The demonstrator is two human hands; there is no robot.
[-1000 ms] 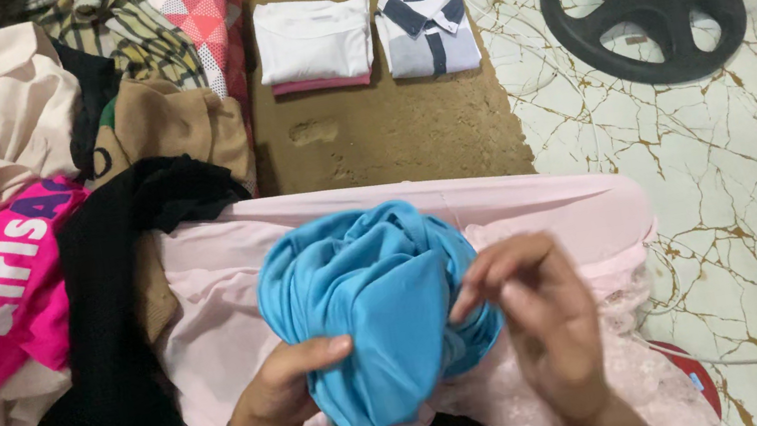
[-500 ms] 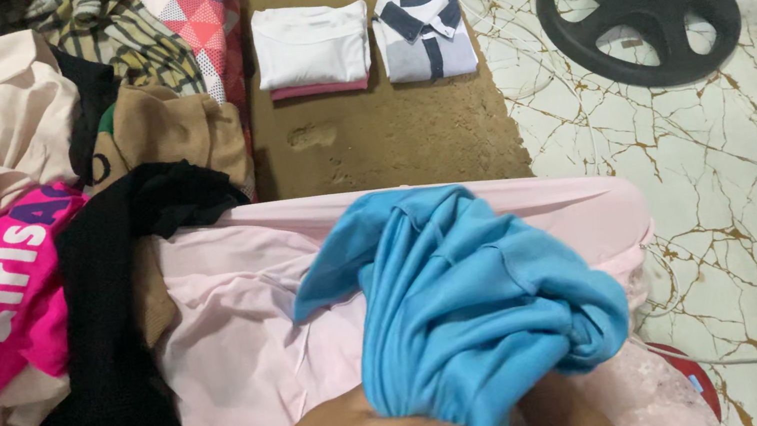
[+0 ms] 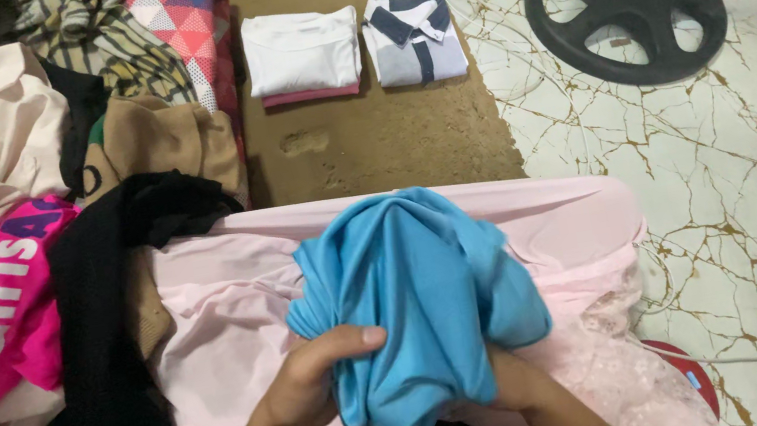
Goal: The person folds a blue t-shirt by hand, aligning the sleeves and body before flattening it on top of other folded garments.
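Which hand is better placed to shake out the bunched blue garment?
Probably the left hand: its fingers visibly pinch the blue garment from outside. The right hand is mostly hidden under the cloth.

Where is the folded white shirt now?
In the head view the white shirt lies at top centre on the brown mat, just left of the folded collared shirt.

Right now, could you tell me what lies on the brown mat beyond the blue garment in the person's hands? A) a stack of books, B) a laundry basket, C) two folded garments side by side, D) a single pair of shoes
C: two folded garments lie side by side on the brown mat, a white folded top and a folded collared shirt, beyond the blue garment.
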